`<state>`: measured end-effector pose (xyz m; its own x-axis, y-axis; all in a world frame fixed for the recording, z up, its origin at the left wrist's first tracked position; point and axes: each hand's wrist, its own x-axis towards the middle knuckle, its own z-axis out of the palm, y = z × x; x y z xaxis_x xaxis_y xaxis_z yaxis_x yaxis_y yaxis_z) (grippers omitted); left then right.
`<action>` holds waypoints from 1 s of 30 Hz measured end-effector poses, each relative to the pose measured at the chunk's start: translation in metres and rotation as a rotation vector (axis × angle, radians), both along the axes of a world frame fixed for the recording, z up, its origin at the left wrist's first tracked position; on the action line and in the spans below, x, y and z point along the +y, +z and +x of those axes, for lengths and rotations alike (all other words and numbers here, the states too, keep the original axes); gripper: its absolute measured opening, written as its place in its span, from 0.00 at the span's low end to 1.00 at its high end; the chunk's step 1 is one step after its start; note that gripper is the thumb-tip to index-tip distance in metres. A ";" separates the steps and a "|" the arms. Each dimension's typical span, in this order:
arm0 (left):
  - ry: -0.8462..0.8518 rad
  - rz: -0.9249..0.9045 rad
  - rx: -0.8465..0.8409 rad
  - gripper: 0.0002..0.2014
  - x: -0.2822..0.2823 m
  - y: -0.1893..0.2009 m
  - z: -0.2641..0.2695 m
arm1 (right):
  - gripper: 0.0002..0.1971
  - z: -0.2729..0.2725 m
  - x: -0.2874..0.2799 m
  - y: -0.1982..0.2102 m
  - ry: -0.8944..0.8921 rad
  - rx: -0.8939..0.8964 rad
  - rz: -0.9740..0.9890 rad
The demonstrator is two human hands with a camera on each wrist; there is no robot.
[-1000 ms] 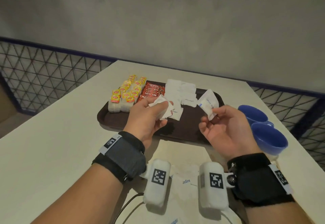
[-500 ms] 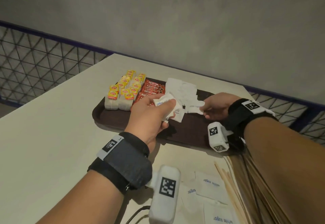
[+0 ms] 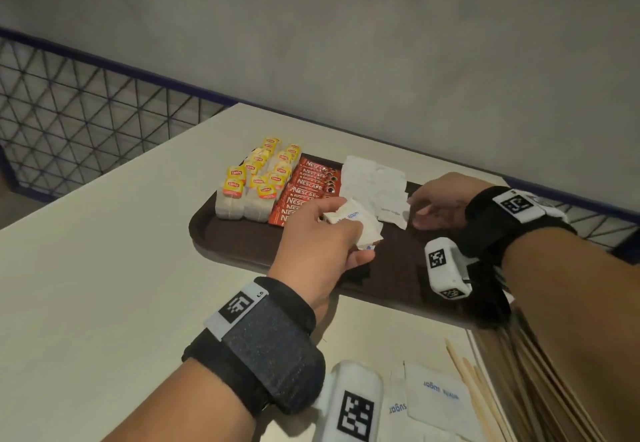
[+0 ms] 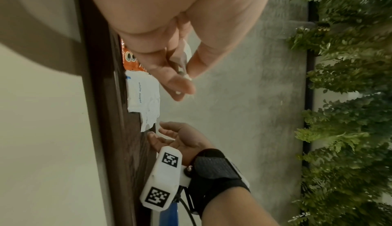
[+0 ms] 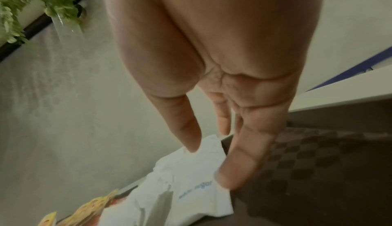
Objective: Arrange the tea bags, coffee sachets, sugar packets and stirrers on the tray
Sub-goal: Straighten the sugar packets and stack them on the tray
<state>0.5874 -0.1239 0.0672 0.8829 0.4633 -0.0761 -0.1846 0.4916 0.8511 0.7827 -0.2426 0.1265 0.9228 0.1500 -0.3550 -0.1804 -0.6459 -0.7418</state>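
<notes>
My left hand grips a bunch of sugar packets over the tray; my right hand (fingers relaxed, holding nothing) sits at three o'clock.

Grey wall, mesh railing, white table, dim light.

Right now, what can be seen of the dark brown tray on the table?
The dark brown rectangular tray, apparently plastic with rounded corners, a raised rim and a chequered textured floor, lies flat on the pale table. From its left it carries yellow-tagged tea bags, red coffee sachets and white sugar packets. The left hand, holding more packets, and the right hand are above it.
</notes>
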 end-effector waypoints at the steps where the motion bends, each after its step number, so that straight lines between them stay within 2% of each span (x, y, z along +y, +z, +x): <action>1: -0.005 0.008 -0.002 0.20 0.000 0.000 0.000 | 0.15 -0.006 -0.002 0.005 -0.011 -0.034 0.010; 4: -0.039 0.055 -0.007 0.25 -0.002 0.002 -0.002 | 0.16 -0.039 -0.009 0.020 0.027 -0.062 0.165; 7: -0.067 0.116 -0.012 0.28 -0.004 0.005 -0.006 | 0.21 -0.085 -0.022 0.025 0.223 0.109 0.294; 10: -0.094 0.201 -0.005 0.29 -0.005 0.007 -0.011 | 0.20 -0.124 -0.032 0.016 0.382 0.204 0.357; 13: -0.134 0.287 0.026 0.25 -0.007 0.007 -0.015 | 0.16 -0.137 -0.038 0.000 0.310 0.139 0.491; 17: -0.143 0.282 0.054 0.16 -0.007 0.004 -0.015 | 0.12 -0.141 -0.048 -0.018 0.182 0.091 0.672; 21: -0.101 0.310 0.096 0.08 -0.005 0.002 -0.012 | 0.11 -0.143 -0.051 -0.025 0.138 0.057 0.743; 23: -0.111 0.291 0.085 0.08 -0.007 0.002 -0.012 | 0.10 -0.145 -0.051 -0.026 0.138 0.034 0.743; 26: -0.136 0.286 0.060 0.16 -0.009 0.002 -0.013 | 0.09 -0.150 -0.051 -0.027 0.151 -0.009 0.718; 30: -0.145 0.321 0.040 0.12 -0.008 0.003 -0.014 | 0.12 -0.153 -0.050 -0.027 0.122 -0.055 0.678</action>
<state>0.5731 -0.1315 0.0705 0.9406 0.3392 0.0168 -0.0955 0.2166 0.9716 0.6301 -0.2925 0.0998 0.8992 0.4261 -0.0989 -0.0859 -0.0496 -0.9951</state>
